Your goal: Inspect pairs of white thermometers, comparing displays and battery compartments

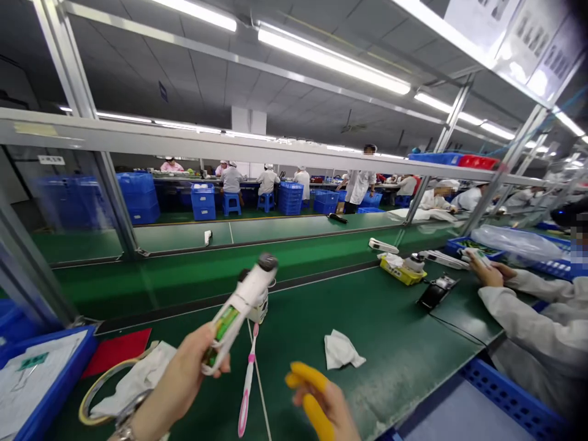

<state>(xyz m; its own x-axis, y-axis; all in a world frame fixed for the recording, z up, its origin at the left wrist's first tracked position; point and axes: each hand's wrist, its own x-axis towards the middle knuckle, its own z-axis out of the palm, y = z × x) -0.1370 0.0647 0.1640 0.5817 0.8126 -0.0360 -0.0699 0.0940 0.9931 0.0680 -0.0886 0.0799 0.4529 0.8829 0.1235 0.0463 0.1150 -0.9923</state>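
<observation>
My left hand (188, 364) is closed around the lower part of a white handheld device (250, 289). The device is tilted up and to the right, with a dark round end and an opening that shows a green circuit board. Yellow finger covers are on my right hand (328, 404), whose thumb and fingers are bent but apart, with nothing between them. Between the hands a pink and white toothbrush (248, 386) lies on the green bench. A crumpled white cloth or tissue (342, 350) is just beyond my right hand. Partly hidden behind the device stands a small container (261, 308).
At left are a tape roll (87, 401), a white cloth (138, 376), a red sheet (120, 350) and a blue tray (34, 422) of papers. A yellow tray (404, 275) and a black object (436, 292) sit at right, near a co-worker's hands (493, 272). A conveyor (184, 278) runs behind.
</observation>
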